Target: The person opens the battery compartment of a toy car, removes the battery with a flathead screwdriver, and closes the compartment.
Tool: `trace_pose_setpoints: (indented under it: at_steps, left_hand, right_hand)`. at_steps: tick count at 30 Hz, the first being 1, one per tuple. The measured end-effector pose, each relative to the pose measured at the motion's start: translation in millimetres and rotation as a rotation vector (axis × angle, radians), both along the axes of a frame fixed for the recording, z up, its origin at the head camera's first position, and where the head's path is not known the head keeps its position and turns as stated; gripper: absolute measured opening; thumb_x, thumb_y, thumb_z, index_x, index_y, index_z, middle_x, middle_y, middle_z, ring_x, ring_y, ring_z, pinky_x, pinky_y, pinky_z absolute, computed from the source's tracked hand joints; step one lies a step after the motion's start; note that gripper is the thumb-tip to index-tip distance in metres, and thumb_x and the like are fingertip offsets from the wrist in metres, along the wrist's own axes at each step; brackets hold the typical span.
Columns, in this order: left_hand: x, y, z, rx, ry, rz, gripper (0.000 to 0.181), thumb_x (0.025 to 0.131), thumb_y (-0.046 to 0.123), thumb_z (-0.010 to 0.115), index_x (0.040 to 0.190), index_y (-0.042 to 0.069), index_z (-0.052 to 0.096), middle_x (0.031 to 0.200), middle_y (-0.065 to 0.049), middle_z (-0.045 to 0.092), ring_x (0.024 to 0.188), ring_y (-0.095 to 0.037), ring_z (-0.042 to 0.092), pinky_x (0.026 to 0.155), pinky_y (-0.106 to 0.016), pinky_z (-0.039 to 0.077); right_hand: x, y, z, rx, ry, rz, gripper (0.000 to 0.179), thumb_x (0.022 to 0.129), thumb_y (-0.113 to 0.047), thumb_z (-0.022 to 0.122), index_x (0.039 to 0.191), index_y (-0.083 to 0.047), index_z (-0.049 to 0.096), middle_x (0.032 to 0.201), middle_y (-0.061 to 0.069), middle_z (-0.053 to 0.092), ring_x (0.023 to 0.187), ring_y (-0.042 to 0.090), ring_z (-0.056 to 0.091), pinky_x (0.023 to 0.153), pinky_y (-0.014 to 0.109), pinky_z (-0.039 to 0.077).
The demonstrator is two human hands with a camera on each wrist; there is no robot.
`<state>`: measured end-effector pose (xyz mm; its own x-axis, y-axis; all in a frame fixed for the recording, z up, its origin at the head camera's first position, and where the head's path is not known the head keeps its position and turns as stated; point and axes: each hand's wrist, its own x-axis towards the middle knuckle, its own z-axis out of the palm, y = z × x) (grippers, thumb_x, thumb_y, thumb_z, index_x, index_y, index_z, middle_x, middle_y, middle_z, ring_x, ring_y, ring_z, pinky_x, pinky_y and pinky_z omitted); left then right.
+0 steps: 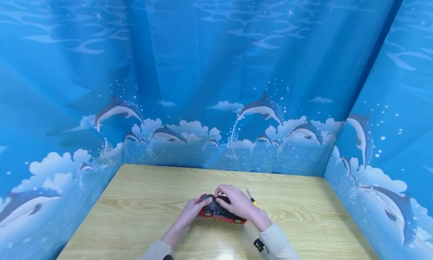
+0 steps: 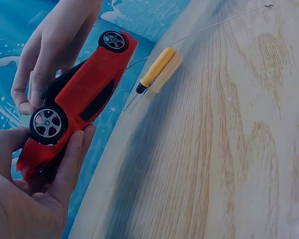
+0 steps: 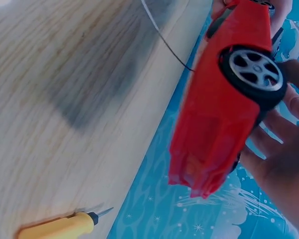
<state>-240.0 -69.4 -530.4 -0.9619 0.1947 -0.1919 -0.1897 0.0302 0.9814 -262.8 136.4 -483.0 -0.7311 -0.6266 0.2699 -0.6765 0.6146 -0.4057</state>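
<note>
Your left fingers (image 2: 72,158) grip the car (image 2: 87,82), underside up, above the surface (image 1: 145,199), midway between its side edges. Your right fingers (image 2: 36,79) touch the base (image 1: 214,207); pinch indeterminable. Wheels (image 2: 47,124) fitted; base fastening unconfirmed. Screwdriver (image 2: 158,67) unheld.

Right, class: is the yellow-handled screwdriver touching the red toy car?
Apart. The right wrist view shows a strip of blue backdrop between the tip of the yellow-handled screwdriver and the red toy car.
</note>
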Motion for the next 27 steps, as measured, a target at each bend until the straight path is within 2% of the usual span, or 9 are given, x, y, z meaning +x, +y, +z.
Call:
trace_pose_setpoints:
  at_steps: [3, 8, 14, 20, 27]
  left_hand:
    - [0.5, 0.1, -0.2, 0.015, 0.007, -0.011, 0.055, 0.097, 0.037, 0.067, 0.119, -0.012, 0.063, 0.097, -0.010, 0.076, 0.082, -0.016, 0.074, 0.077, -0.033, 0.063]
    - [0.1, -0.4, -1.1, 0.026, 0.014, -0.024, 0.052, 0.097, 0.037, 0.066, 0.118, -0.012, 0.064, 0.095, -0.009, 0.076, 0.081, -0.015, 0.073, 0.077, -0.033, 0.063]
    - [-1.1, -1.5, -2.8, 0.031, 0.014, -0.023, 0.053, 0.097, 0.037, 0.066, 0.118, -0.012, 0.064, 0.097, -0.012, 0.076, 0.081, -0.015, 0.073, 0.076, -0.032, 0.063]
    - [-0.2, -2.1, -1.5, 0.003, 0.010, -0.010, 0.053, 0.097, 0.037, 0.067, 0.118, -0.011, 0.064, 0.099, -0.014, 0.076, 0.083, -0.015, 0.073, 0.077, -0.032, 0.063]
    - [1.0, -1.6, -5.6, -0.037, 0.013, 0.014, 0.046, 0.098, 0.033, 0.066, 0.112, -0.011, 0.067, 0.092, -0.009, 0.076, 0.075, -0.010, 0.069, 0.069, -0.024, 0.058]
  right_hand:
    - [1.5, 0, -0.1, -0.014, 0.023, -0.005, 0.013, 0.099, -0.028, 0.068, 0.109, -0.022, 0.063, 0.111, -0.009, 0.064, 0.108, 0.015, 0.063, 0.093, 0.037, 0.056]
    - [2.8, 0, 4.0, -0.051, 0.056, -0.007, 0.016, 0.094, -0.029, 0.074, 0.105, -0.020, 0.065, 0.107, -0.010, 0.066, 0.107, 0.013, 0.064, 0.094, 0.034, 0.056]
    - [3.4, 2, 8.1, -0.082, 0.103, -0.012, 0.014, 0.093, -0.024, 0.076, 0.101, -0.019, 0.066, 0.099, -0.009, 0.069, 0.097, 0.012, 0.066, 0.084, 0.032, 0.059]
    - [2.3, 5, 9.5, -0.103, 0.054, -0.008, 0.009, 0.093, -0.019, 0.075, 0.102, -0.017, 0.074, 0.097, -0.008, 0.071, 0.089, 0.009, 0.067, 0.078, 0.036, 0.061]
    - [2.7, 7, 10.7, -0.098, 0.022, 0.009, 0.005, 0.093, -0.017, 0.075, 0.098, -0.016, 0.077, 0.096, -0.006, 0.073, 0.085, 0.003, 0.067, 0.075, 0.036, 0.062]
